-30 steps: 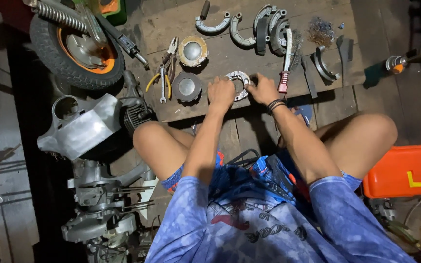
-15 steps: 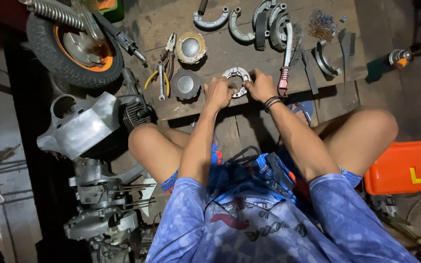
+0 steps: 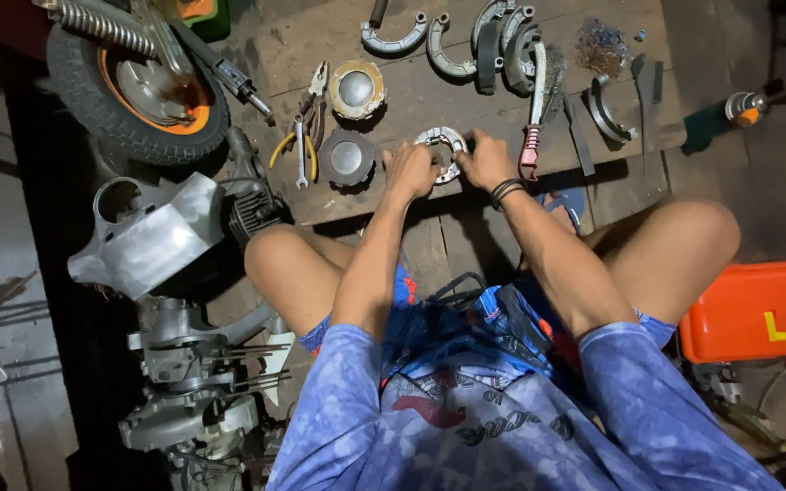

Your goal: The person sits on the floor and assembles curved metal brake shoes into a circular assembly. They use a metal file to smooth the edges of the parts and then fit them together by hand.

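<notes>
Moved: both hands stay on the round metal part (image 3: 441, 145), barely shifted.
Left hand (image 3: 408, 171): grips its left rim.
Right hand (image 3: 482, 160): grips its right rim.
Room: bare board (image 3: 393, 195) edge just below; pliers (image 3: 300, 136) well left.

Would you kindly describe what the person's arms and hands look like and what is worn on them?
Both arms are bare from the short sleeves of a blue tie-dye shirt down. The left hand wears nothing visible. The right hand has dark bands around its wrist. No gloves show on either hand.
</notes>
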